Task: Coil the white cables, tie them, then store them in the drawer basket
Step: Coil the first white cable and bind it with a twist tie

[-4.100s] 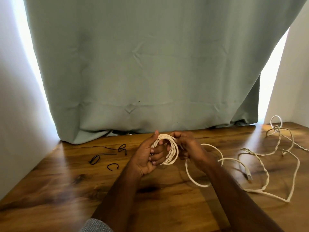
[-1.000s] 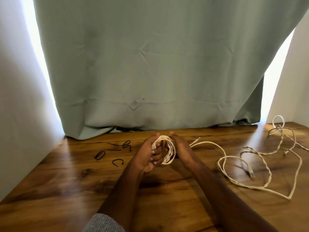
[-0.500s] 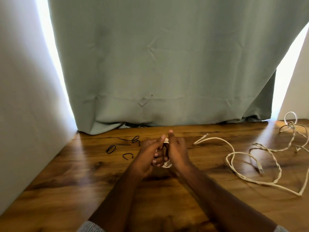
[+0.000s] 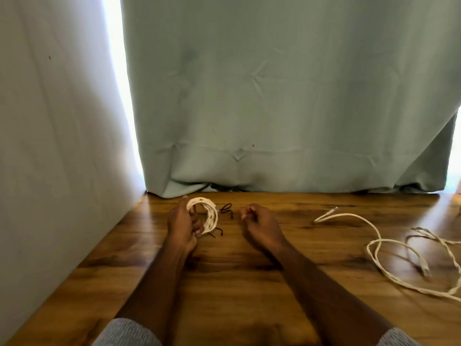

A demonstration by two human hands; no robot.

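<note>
My left hand (image 4: 180,224) holds a small coil of white cable (image 4: 208,216) upright above the wooden table (image 4: 237,283), near the back left corner. Black twist ties (image 4: 227,209) lie on the table right behind and under the coil; one tie end shows below it. My right hand (image 4: 257,221) hovers to the right of the coil, fingers curled in, with nothing visible in it. Loose white cables (image 4: 374,248) sprawl over the right side of the table, one plug end pointing toward the middle.
A grey-green curtain (image 4: 287,96) hangs along the table's back edge. A white wall (image 4: 55,146) closes the left side. No drawer basket is in view.
My left hand has carried the coil left, over the black ties. My right hand has let go of the coil and moved apart. The view has swung left.
</note>
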